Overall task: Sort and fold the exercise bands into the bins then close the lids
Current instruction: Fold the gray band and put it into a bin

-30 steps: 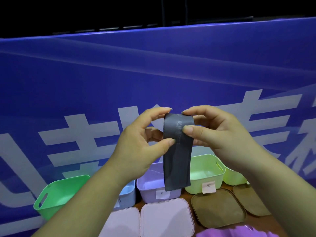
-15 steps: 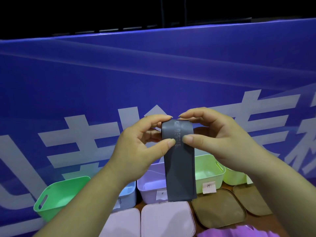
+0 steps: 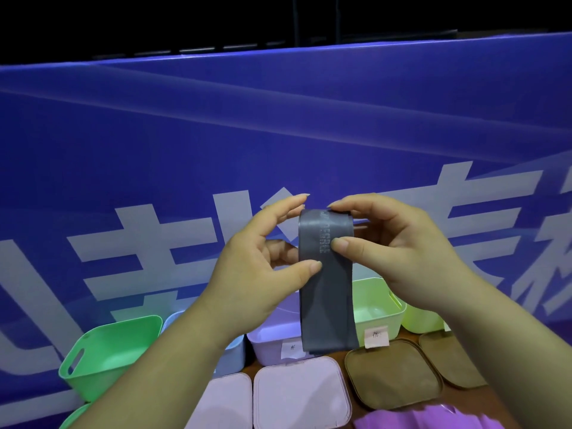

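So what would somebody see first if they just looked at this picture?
The grey band in the middle, hanging straight down, pinched near its top by the left hand and the right hand. Behind it stands a big blue banner with white signs. Below, open pastel bins stand in a row, with lids lying flat in front.

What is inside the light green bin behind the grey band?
Only its bare floor shows inside the light green bin; the grey band covers its left part.
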